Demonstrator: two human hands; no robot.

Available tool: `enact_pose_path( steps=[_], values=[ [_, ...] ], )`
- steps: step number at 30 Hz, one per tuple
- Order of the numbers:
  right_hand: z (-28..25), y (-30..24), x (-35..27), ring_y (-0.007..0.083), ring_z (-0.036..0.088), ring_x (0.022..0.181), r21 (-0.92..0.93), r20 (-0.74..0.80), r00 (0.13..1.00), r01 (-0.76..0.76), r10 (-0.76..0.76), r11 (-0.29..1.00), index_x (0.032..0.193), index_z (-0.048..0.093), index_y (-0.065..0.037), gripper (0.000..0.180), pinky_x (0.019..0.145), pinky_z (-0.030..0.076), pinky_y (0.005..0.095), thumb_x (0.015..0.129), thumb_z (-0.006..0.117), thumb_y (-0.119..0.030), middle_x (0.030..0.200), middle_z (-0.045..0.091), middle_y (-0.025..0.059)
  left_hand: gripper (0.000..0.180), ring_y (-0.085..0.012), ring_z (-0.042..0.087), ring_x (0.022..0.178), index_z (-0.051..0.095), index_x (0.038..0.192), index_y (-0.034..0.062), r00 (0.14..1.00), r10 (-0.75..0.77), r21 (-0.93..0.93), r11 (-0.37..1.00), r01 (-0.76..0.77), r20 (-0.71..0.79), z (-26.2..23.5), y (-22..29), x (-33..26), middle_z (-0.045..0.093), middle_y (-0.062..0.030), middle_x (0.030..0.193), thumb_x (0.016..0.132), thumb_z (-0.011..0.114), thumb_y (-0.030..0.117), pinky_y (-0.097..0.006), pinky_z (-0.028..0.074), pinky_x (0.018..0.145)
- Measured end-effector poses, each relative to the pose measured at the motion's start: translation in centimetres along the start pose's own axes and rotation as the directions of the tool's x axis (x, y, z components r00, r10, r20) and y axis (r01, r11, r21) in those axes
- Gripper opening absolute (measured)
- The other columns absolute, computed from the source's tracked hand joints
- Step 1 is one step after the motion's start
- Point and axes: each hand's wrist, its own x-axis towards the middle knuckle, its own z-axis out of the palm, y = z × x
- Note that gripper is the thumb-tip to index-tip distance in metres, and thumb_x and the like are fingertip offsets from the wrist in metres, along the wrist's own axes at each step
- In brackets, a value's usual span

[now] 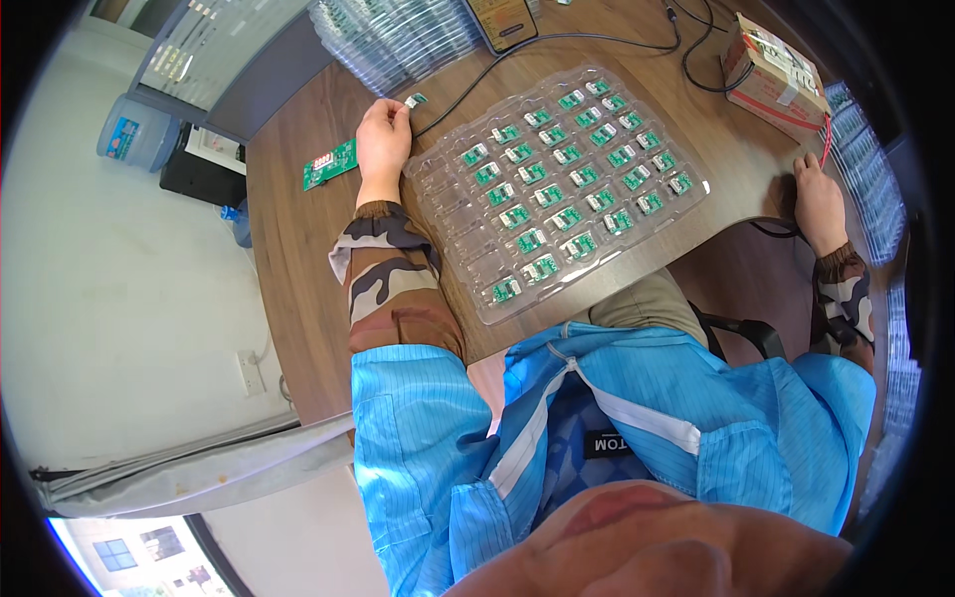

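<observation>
My left hand [383,142] is over the left part of the table, its fingers pinched on a small circuit board [416,100] that shows past the fingertips. Beside this hand lies a larger green circuit board [330,165] with a red digit display. To its right, a clear plastic tray [450,221] holds rows of small green circuit boards, with bare pockets along its left side. My right hand [820,207] is at the table's right edge, fingers drawn together next to red wires [828,139]. What it grips, if anything, is hidden.
A taped cardboard box [776,82] stands at the far right. A black cable [572,38] crosses the back of the table. Stacked clear trays [393,40] and a phone-like device [502,22] are at the back. More trays [867,169] sit beyond the right edge.
</observation>
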Motion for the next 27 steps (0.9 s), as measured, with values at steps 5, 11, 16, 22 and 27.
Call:
enact_pose_path(
  steps=[5, 11, 16, 22, 27],
  values=[
    [-0.9, -0.2, 0.4, 0.03, 0.057, 0.071, -0.02, -0.018, 0.999, 0.039, -0.039, 0.999, 0.085, 0.047, 0.001, 0.022, 0.06, 0.048, 0.0358, 0.064, 0.052, 0.005, 0.09, 0.05, 0.0148, 0.014, -0.0284, 0.057, 0.07, 0.058, 0.078, 0.0043, 0.999, 0.012, -0.001, 1.0, -0.012, -0.035, 0.1, -0.2, -0.1, 0.059, -0.013, 0.076, 0.076, 0.055, 0.018, -0.037, 0.044, 0.064],
    [-12.0, -8.2, 5.8, 0.0283, 0.056, 0.072, 0.134, -0.282, 0.936, 0.254, -0.208, 0.958, 0.082, 0.051, -0.004, 0.011, 0.059, 0.045, 0.0375, 0.072, 0.051, -0.009, 0.081, 0.053, 0.01, 0.012, -0.0302, 0.056, 0.075, 0.058, 0.077, 0.0057, 0.998, 0.026, -0.013, 1.0, -0.027, -0.059, -0.2, -0.4, -0.4, 0.059, -0.0133, 0.079, 0.075, 0.055, 0.017, -0.039, 0.044, 0.066],
    [-15.1, -20.7, 14.3, 0.0276, 0.058, 0.07, 0.515, -0.441, 0.726, 0.686, -0.527, 0.515, 0.077, 0.058, -0.01, 0.011, 0.062, 0.046, 0.0378, 0.076, 0.054, -0.02, 0.07, 0.059, 0.0084, 0.013, -0.0307, 0.055, 0.08, 0.058, 0.079, 0.0071, 1.0, -0.005, -0.013, 1.0, 0.004, -0.029, -0.1, 0.0, -0.3, 0.058, -0.0124, 0.084, 0.075, 0.055, 0.019, -0.039, 0.044, 0.07],
    [-14.3, -32.2, 21.7, 0.0278, 0.059, 0.079, 0.592, -0.419, 0.743, 0.66, -0.523, 0.463, 0.086, 0.062, -0.007, 0.021, 0.068, 0.047, 0.0369, 0.07, 0.06, -0.021, 0.078, 0.062, 0.0108, 0.015, -0.0295, 0.056, 0.08, 0.058, 0.079, 0.0065, 0.998, -0.009, -0.032, 0.999, 0.007, -0.06, 0.4, 0.2, -0.3, 0.059, -0.0122, 0.083, 0.075, 0.055, 0.02, -0.038, 0.044, 0.069],
    [-14.9, -35.5, 22.3, 0.0276, 0.06, 0.08, 0.517, -0.294, 0.784, 0.612, -0.547, 0.599, 0.086, 0.063, -0.003, 0.021, 0.072, 0.047, 0.0344, 0.066, 0.059, -0.009, 0.083, 0.062, 0.015, 0.014, -0.0299, 0.056, 0.079, 0.058, 0.077, 0.0057, 0.993, 0.03, -0.031, 0.999, -0.034, -0.113, 0.5, -0.7, -0.3, 0.059, -0.012, 0.082, 0.073, 0.055, 0.019, -0.038, 0.044, 0.068]
  ],
)
